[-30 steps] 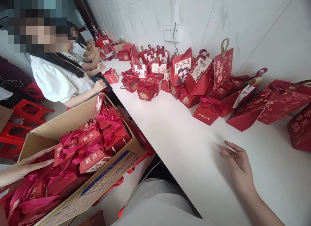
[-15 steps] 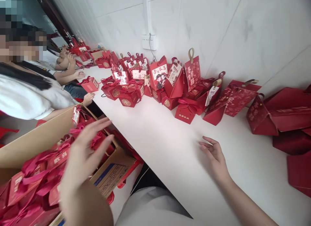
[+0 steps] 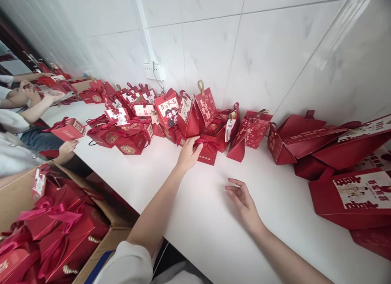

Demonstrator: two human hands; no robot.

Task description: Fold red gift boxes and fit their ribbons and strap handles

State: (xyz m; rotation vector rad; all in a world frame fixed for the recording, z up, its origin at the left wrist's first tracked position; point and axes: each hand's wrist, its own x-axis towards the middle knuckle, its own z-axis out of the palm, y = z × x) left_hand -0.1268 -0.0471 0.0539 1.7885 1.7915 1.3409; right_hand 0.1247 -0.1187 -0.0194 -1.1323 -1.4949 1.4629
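Note:
My left hand reaches across the white table, thumb and fingers closed around the left edge of a small red gift box with a ribbon bow and gold lettering. Part of that box is hidden by the fingers. To its right, my right hand hovers over or rests on the bare tabletop with loosely curved fingers, apart and holding nothing. Behind the held box stand a red box with a gold loop and a red box with a cartoon couple. A tall folded red box stands just right of it.
An open cardboard carton at lower left holds several red boxes with pink ribbons. Larger red boxes are piled at right. More gift boxes line the wall below a socket. Other people's hands are at far left.
My left hand has moved from above the carton rightward to the ribboned gift box and closed on its edge. My right hand keeps its loose, open pose. The view has turned right.

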